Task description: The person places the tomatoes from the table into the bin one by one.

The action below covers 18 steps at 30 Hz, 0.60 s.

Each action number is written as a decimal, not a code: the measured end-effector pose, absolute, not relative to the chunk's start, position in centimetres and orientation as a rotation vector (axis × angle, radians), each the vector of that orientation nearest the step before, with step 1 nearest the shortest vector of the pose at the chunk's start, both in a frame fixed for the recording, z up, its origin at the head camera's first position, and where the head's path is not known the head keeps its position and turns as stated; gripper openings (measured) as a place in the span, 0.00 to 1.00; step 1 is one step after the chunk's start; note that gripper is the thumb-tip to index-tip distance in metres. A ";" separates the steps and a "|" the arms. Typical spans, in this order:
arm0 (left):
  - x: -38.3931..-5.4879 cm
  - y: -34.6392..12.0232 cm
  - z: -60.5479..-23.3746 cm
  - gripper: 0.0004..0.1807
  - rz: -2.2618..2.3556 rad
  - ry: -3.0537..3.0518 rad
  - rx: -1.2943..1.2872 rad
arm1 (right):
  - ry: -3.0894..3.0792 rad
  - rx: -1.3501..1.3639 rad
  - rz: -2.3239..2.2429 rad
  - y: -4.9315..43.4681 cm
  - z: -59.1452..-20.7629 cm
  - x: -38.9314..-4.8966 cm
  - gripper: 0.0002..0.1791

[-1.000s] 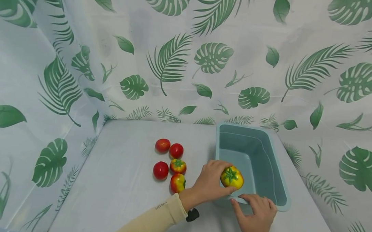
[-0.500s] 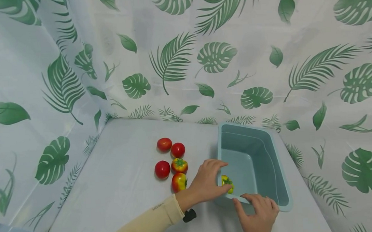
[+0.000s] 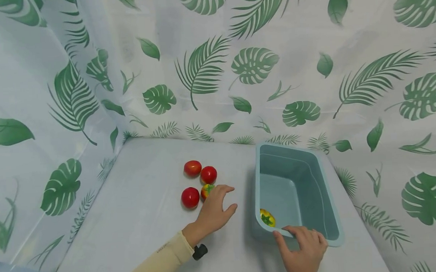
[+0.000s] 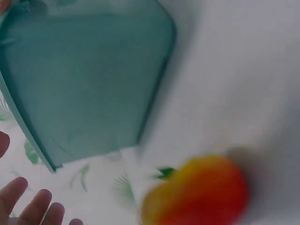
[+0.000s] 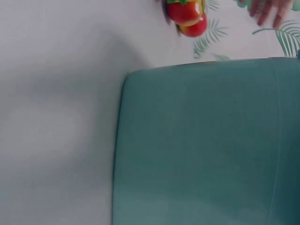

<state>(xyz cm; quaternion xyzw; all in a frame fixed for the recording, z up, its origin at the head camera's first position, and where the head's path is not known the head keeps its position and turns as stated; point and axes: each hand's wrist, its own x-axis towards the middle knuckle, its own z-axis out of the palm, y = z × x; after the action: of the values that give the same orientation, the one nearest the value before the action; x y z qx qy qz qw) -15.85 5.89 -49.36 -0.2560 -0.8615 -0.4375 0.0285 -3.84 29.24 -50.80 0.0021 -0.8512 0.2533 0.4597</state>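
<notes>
My left hand is over the table beside the fruit, thumb apart from the fingers, holding nothing. It hides part of a red-yellow tomato with a green top. Another red-yellow tomato shows blurred in the left wrist view; in the head view the left hand covers it. My right hand grips the near rim of a blue-green plastic basin, fingers over the edge and thumb outside. Inside the basin's near left corner lies a yellow tomato with a green star-shaped top.
Left of the basin, two red tomatoes and an oval orange-red tomato lie on the white table. A leaf-printed sheet hangs behind and to the sides.
The left hand has let go of the yellow tomato inside the basin and moved left, out over the fruit on the table. My right hand stays on the rim.
</notes>
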 end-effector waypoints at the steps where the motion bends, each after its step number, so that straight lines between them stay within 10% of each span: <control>1: -16.0 5.3 -49.8 0.27 -1.349 -2.660 -0.772 | -2.092 0.003 0.629 29.2 -50.8 -3.9 0.23; 18: -15.2 1.3 -56.0 0.37 -0.961 -2.864 -0.653 | -2.171 -0.021 0.623 29.3 -50.7 -3.6 0.17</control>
<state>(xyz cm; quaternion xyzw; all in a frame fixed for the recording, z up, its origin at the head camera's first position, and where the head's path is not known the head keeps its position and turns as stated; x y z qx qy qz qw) -15.21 1.32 -55.99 -0.2111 -0.9264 -0.3109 0.0254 -3.60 29.25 -50.74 -0.0082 -0.8690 0.2495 0.4273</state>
